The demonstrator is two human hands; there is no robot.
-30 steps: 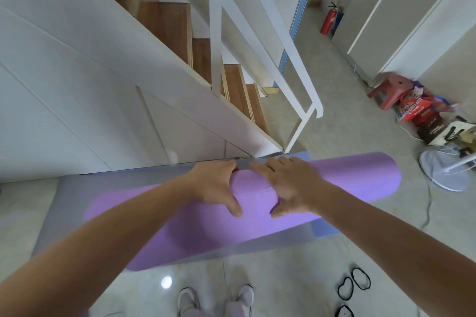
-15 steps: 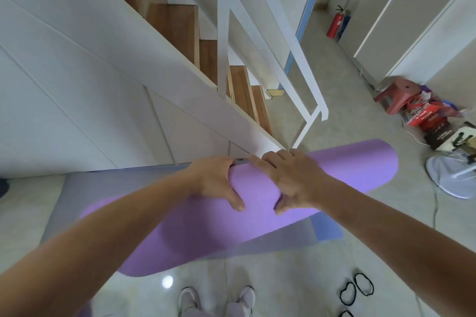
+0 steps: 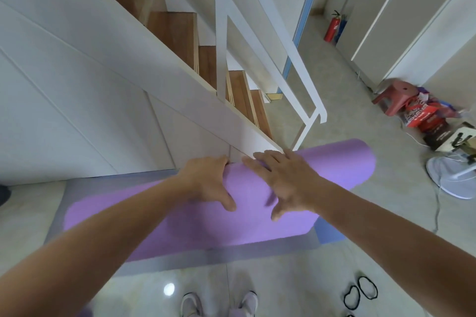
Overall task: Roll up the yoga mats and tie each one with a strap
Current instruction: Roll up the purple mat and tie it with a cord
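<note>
Left hand (image 3: 208, 183) grips the rolled purple mat (image 3: 195, 226), right hand (image 3: 288, 183) lies flat on it, black straps (image 3: 360, 293) on the floor nearby

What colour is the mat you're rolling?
Purple; the yoga mat shows best in the head view.

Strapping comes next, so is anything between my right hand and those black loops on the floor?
Nothing visible does. The right hand rests on the purple roll; the black straps lie on bare floor nearer the shoes, beyond only flat mat edges.
</note>
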